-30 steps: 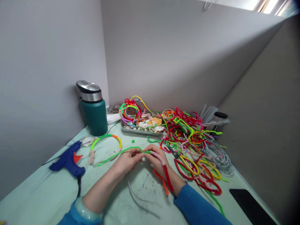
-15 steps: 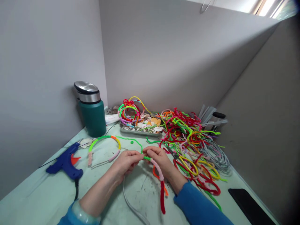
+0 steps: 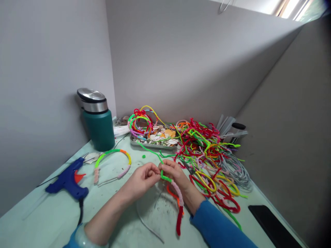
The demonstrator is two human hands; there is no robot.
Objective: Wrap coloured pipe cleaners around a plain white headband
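Note:
Between both hands is a curved strip (image 3: 177,191) wrapped in green, pink and red pipe cleaner, its red end hanging toward me. My right hand (image 3: 173,174) pinches the green section, from which a loose green pipe cleaner (image 3: 150,149) runs up and left. My left hand (image 3: 149,175) is closed at the fingertips, right beside the green wrap; what lies between its fingers is too small to make out. An orange piece (image 3: 172,193) shows behind the strip. A grey cord (image 3: 148,226) lies on the table below the hands.
A blue glue gun (image 3: 67,181), a multicoloured headband (image 3: 103,156) and a green bottle (image 3: 99,128) are on the left. Behind the hands sits a metal tray (image 3: 155,146) of small pieces. Piled pipe cleaners (image 3: 204,137), yellow-handled scissors (image 3: 207,182) and a black phone-like object (image 3: 271,224) lie right.
The green wrapped section has tilted and shifted slightly right and down. The loose green pipe cleaner now stretches straighter to the upper left. My left hand's fingers have moved a little off the strip.

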